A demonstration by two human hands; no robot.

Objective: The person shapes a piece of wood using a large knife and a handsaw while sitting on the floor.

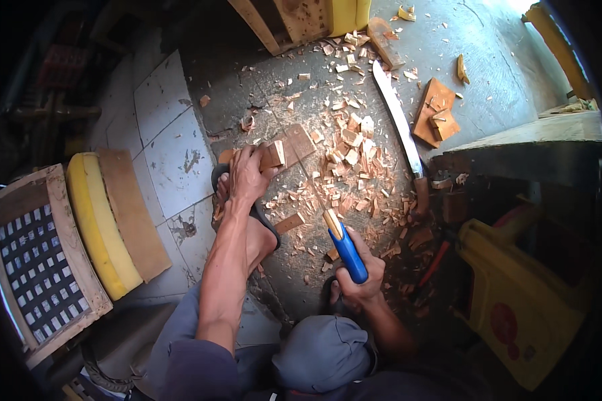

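My left hand [249, 175] is closed over a small wooden block [273, 155], pressing it down at a flat piece of wood [299, 142] on the floor, beside my sandalled foot. My right hand [364, 271] grips the blue and wooden handle of a thin-bladed hand tool [348, 252]. Its narrow dark blade points away from me and reaches the flat wood just right of the block. Seen edge-on, the blade does not show whether it is a saw or a knife. Cut wood chips [352, 148] lie heaped right of the blade.
A long machete [396, 113] lies on the floor at the right, near brown wood pieces [436, 110]. A yellow curved piece [100, 224] and a wooden frame with woven straps [43, 264] stand left. A yellow machine-like body [522, 294] is at lower right, a wooden box [294, 23] at the far side.
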